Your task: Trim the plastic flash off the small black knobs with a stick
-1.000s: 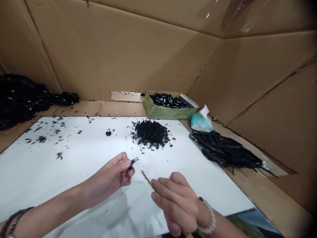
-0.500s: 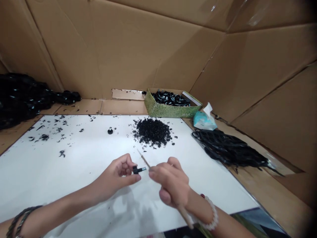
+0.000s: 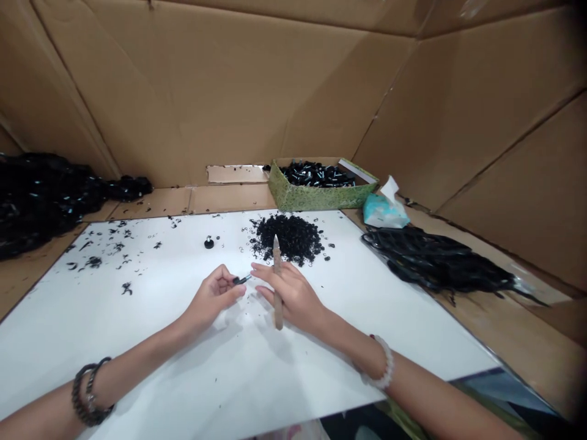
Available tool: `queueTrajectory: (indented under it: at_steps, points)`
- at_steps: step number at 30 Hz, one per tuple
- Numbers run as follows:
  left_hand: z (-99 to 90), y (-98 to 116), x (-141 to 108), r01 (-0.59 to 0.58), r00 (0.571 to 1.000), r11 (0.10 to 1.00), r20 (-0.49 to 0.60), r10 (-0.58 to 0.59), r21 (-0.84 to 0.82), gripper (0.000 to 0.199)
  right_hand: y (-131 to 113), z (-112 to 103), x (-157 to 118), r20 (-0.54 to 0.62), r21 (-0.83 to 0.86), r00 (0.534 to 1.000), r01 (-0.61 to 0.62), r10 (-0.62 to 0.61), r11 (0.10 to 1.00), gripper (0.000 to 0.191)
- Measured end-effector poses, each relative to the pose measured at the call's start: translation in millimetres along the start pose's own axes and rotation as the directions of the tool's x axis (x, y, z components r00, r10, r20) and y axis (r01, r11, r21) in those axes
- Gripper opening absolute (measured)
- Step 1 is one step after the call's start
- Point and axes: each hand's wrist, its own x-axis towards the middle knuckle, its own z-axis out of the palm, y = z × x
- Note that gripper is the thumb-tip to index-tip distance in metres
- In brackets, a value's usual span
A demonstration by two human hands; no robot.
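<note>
Brown cardboard walls [image 3: 220,91] close off the back of your white tabletop [image 3: 413,318], where a loose pile of tiny black pieces [image 3: 291,235] lies just above the centre of the frame. Your left hand [image 3: 211,299] pinches a small black fitting with a slim silver metal stem [image 3: 240,280], a little left of centre, between thumb and curled fingers. Your right hand [image 3: 296,296] carries a slim, tan-handled tool with a pointed pale tip [image 3: 277,260] among its fingers; its thumb and forefinger are parted, and you can't tell whether the forefinger touches the stem's end. Expect the fitting to be light and stiff, the stem probably hard and smooth enough to slip, and neither part likely to be fragile. Take hold at the black body, as it seems the better grip, leaving the stem free. Its long axis runs from lower left to upper right at a shallow slant, the stem pointing at your right fingertips, while the tool stands nearly upright in the frame, tip toward the top.
</note>
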Motion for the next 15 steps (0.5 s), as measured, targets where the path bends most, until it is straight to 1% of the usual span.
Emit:
queueTrajectory:
  at_steps: [5,9,11,15]
  points:
    - [2.3,-1.0,-1.6,-0.029,0.999,0.999,0.031,0.028,0.039,0.029,-6.6,4.9,4.5,-0.019,-0.004,0.999,0.044,-0.045,0.999,0.014]
    - [4.1,-1.2,-3.4,-0.065,0.997,0.992,0.042,0.06,0.107,0.028,-4.4,6.3,3.4,-0.034,0.002,0.998,0.061,-0.06,0.998,0.009]
    - [4.3,-0.9,-4.6,-0.089,0.995,0.98,0.052,0.081,0.178,0.026,-2.8,6.0,2.0,0.003,0.013,0.998,0.069,-0.069,0.998,0.008]
    - [4.2,1.2,-7.9,-0.123,0.991,0.921,0.093,0.095,0.371,0.021,-4.4,-0.7,0.1,0.151,0.052,0.987,0.039,-0.046,0.998,0.008]
